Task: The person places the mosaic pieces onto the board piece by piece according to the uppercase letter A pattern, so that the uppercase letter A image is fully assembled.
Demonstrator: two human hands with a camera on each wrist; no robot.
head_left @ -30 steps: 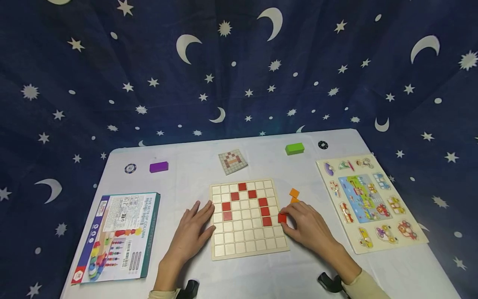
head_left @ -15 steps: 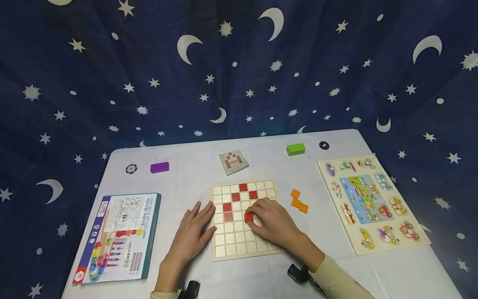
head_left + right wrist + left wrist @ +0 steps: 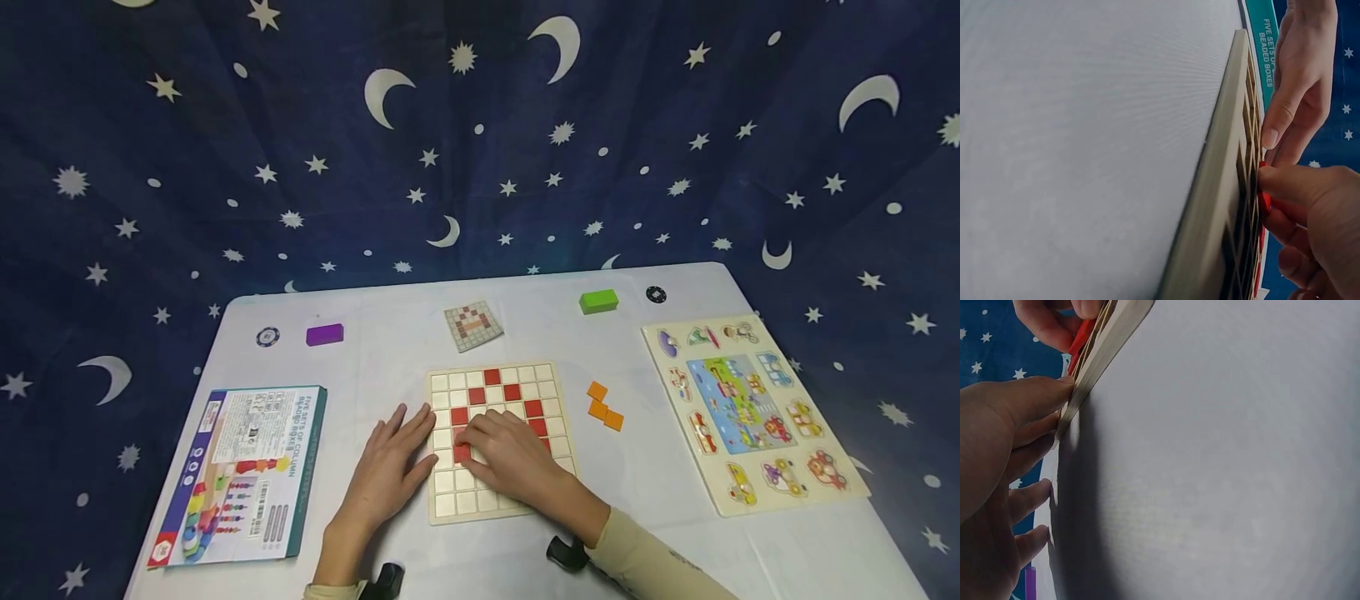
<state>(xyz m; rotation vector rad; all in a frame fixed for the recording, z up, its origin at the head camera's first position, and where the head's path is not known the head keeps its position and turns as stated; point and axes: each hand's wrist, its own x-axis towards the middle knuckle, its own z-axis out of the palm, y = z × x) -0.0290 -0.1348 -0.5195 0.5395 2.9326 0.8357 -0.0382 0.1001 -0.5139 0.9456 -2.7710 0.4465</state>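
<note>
A wooden grid board [image 3: 486,502] lies on the white table, with several red tiles [image 3: 512,392] set in an arch in its cells. My right hand [image 3: 517,462] reaches over the board and pinches a red tile [image 3: 1264,201] at the left column of red, just below the lowest one there. Its thumb and fingers partly cover the tile and the neighbouring cells. At the board's left edge rests my left hand [image 3: 386,471], its fingers fairly straight and the thumb [image 3: 1054,390] touching the rim. Behind the board lies a small pattern card [image 3: 472,326] showing a similar arch.
Several orange tiles [image 3: 597,409] lie right of the board. Further right is a picture puzzle board [image 3: 718,477]; a beaded-toy box [image 3: 255,475] lies left. Toward the back are a purple block [image 3: 325,334], a green block [image 3: 599,302], a blue-white chip [image 3: 267,337] and a black chip [image 3: 656,295].
My right hand has carried the red tile leftward from beside the board's right edge to the left side of the grid. The left hand has stayed at the board's edge.
</note>
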